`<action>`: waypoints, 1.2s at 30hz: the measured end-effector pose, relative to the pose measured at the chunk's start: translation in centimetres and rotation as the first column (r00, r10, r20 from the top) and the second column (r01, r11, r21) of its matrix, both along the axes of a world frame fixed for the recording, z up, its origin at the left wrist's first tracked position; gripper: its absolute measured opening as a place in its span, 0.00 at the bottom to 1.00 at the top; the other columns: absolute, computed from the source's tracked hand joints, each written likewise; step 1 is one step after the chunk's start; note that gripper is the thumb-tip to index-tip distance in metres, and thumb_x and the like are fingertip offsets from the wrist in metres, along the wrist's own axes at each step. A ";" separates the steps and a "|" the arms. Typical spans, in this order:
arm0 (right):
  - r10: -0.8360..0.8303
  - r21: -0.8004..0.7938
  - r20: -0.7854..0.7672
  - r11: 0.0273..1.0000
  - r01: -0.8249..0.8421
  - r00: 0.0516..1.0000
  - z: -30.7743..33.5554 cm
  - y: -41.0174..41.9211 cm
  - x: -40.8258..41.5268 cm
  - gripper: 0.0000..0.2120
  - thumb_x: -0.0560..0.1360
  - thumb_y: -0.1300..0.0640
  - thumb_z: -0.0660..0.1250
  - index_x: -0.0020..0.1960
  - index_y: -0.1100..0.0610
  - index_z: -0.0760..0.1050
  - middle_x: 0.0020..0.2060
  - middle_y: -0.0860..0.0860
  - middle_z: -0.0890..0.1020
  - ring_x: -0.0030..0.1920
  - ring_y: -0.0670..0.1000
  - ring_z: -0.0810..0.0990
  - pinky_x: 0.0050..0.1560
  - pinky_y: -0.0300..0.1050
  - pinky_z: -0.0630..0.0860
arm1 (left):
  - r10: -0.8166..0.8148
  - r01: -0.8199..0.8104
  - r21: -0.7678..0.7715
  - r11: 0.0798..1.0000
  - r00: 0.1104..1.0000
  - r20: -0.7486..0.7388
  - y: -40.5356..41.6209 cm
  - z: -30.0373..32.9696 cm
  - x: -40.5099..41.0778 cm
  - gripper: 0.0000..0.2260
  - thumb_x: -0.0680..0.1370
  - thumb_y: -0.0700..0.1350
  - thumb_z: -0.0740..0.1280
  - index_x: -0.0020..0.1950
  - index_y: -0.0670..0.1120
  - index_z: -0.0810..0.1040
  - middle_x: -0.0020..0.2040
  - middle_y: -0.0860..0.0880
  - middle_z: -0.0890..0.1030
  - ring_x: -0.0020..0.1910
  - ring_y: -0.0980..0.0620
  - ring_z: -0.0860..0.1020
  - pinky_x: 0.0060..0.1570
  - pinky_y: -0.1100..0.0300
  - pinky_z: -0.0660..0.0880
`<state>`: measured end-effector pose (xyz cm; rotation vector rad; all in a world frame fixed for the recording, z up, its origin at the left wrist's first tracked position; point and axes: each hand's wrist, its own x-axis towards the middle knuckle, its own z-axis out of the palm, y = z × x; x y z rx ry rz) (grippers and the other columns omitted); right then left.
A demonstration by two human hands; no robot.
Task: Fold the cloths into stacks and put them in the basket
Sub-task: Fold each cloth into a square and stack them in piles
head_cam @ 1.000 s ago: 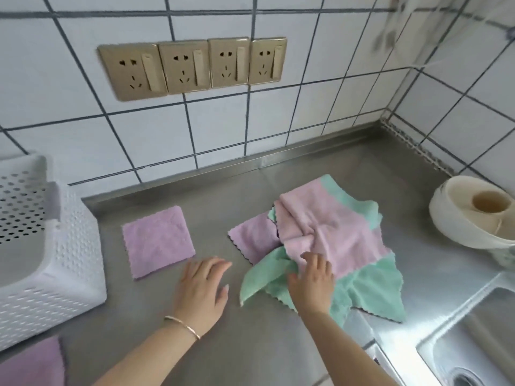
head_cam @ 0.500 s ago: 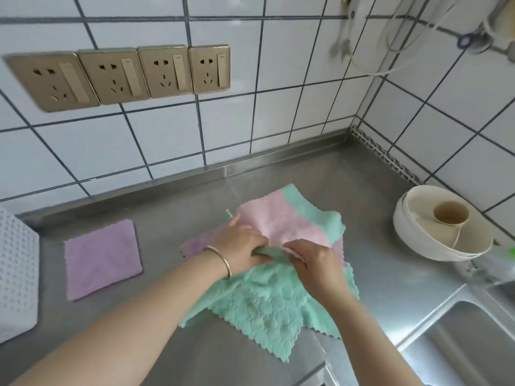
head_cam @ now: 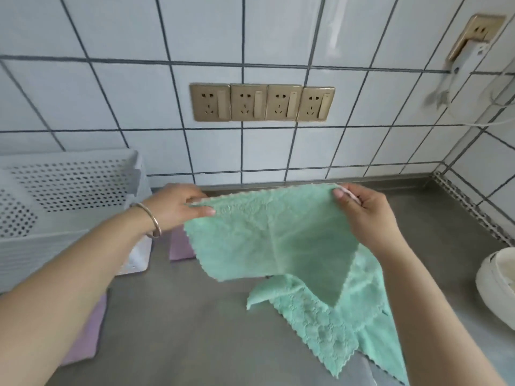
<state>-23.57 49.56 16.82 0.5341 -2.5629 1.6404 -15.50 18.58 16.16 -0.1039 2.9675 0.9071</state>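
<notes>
I hold a green cloth (head_cam: 267, 235) spread in the air above the steel counter. My left hand (head_cam: 178, 204) pinches its upper left corner and my right hand (head_cam: 365, 215) pinches its upper right corner. Another green cloth (head_cam: 334, 319) lies crumpled on the counter below. A folded purple cloth (head_cam: 179, 246) shows partly behind the held cloth, and a second purple cloth (head_cam: 86, 335) lies under my left forearm. The white perforated basket (head_cam: 64, 196) stands at the left against the wall. The pink cloths are hidden.
The steel counter (head_cam: 172, 324) runs to a tiled wall with a row of gold sockets (head_cam: 262, 103). A cream round container (head_cam: 498, 285) sits at the right edge. A white plug and cable (head_cam: 462, 65) hang on the right wall.
Both hands have lifted one green cloth off the pile and stretched it out by its top corners. The view has tilted up and swung left, bringing the basket back into sight.
</notes>
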 end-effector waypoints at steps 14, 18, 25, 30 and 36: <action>0.331 0.103 0.261 0.925 -0.367 0.907 -3.4 -7.0 9.0 0.18 0.71 0.39 0.65 0.41 0.54 0.82 0.25 0.42 0.73 0.27 0.40 0.68 0.32 0.33 0.67 | 0.299 -0.270 0.514 0.814 0.954 0.028 -8.0 -3.4 18.8 0.21 0.77 0.39 0.63 0.38 0.67 0.82 0.40 0.71 0.81 0.43 0.74 0.77 0.47 0.81 0.69; 0.332 0.250 0.492 0.832 -0.496 0.805 -10.7 -6.6 13.5 0.22 0.75 0.47 0.65 0.30 0.59 0.65 0.25 0.44 0.61 0.27 0.43 0.59 0.32 0.40 0.57 | 0.262 -0.374 0.462 0.804 0.920 0.290 -7.3 -9.9 24.2 0.20 0.77 0.47 0.64 0.35 0.74 0.78 0.37 0.68 0.81 0.42 0.72 0.76 0.49 0.79 0.69; 0.183 0.422 0.754 0.602 -0.678 0.631 -18.2 -4.4 18.8 0.25 0.76 0.47 0.63 0.28 0.53 0.55 0.18 0.45 0.59 0.20 0.42 0.57 0.26 0.36 0.55 | 0.129 -0.370 0.277 0.887 0.772 0.622 -6.2 -19.3 30.4 0.16 0.75 0.55 0.62 0.32 0.48 0.69 0.32 0.55 0.71 0.33 0.59 0.67 0.36 0.67 0.65; 0.139 0.469 0.743 0.591 -0.657 0.655 -18.1 -5.7 18.6 0.24 0.77 0.46 0.62 0.35 0.66 0.70 0.24 0.46 0.60 0.21 0.42 0.58 0.25 0.35 0.58 | 0.180 -0.385 0.219 0.897 0.769 0.613 -7.0 -19.7 29.4 0.17 0.78 0.48 0.63 0.30 0.51 0.64 0.28 0.58 0.66 0.30 0.60 0.65 0.31 0.69 0.63; 0.036 0.417 0.662 0.812 -0.408 0.749 -18.9 -9.9 15.4 0.16 0.75 0.50 0.67 0.33 0.58 0.75 0.26 0.49 0.68 0.26 0.46 0.65 0.28 0.39 0.60 | 0.379 -0.571 0.228 0.788 0.743 0.552 -8.3 -19.4 25.4 0.10 0.79 0.48 0.60 0.42 0.46 0.75 0.43 0.48 0.80 0.42 0.50 0.77 0.43 0.58 0.72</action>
